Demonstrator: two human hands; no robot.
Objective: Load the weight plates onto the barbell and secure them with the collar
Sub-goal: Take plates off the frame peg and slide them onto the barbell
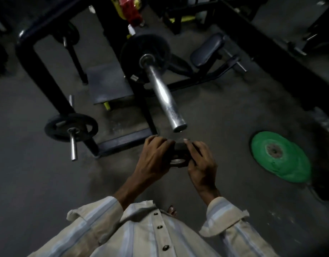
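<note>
head: both left hand (pixel 154 160) and right hand (pixel 201 165) curled round small dark collar (pixel 178 158), held just short of bare barbell sleeve (pixel 164 95) end | done: black plate (pixel 141 47) seated inboard | left: likely slide collar on, lock; green plate (pixel 278 156) on floor, unloaded

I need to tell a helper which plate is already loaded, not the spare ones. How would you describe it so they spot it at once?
Find the shiny steel barbell sleeve sticking out toward the camera at the middle of the view. At its far end, pushed against the rack, sits a big black plate. Unlike the smaller black plate on the low peg to the left and the green plate flat on the floor, it hangs on that bar.
</note>
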